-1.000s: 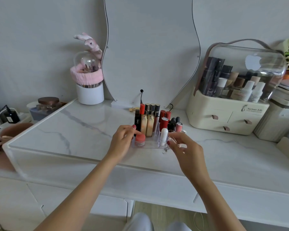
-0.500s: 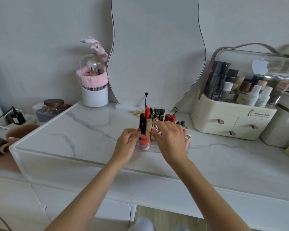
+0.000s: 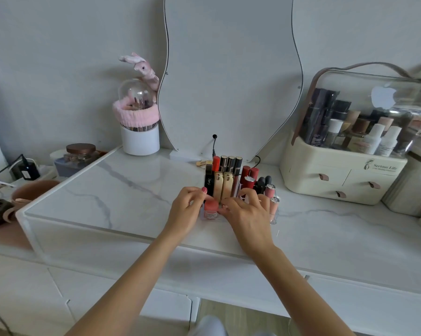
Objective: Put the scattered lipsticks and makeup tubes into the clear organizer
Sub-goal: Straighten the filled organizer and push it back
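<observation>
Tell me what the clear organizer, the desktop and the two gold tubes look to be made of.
Clear organizer: likely transparent acrylic or hard plastic; the tubes show through its walls.
White veined desktop: marble or marble-look stone, glossy; grey veins and soft reflections, and which of the two cannot be told.
Two gold tubes: probably metallised plastic or metal; a smooth champagne sheen with bright highlights.

White marble-look tabletop (image 3: 136,190) carries clear organizer (image 3: 273,220), cream cosmetics case (image 3: 325,187), white pot (image 3: 140,141).

Your view is evenly lit by soft, cool daylight, with only faint shadows under your hands. Glare streaks the clear case (image 3: 374,103) at right. Wide-angle bending curves the tabletop (image 3: 107,190) edges, and the far right corner smears into blur.
</observation>
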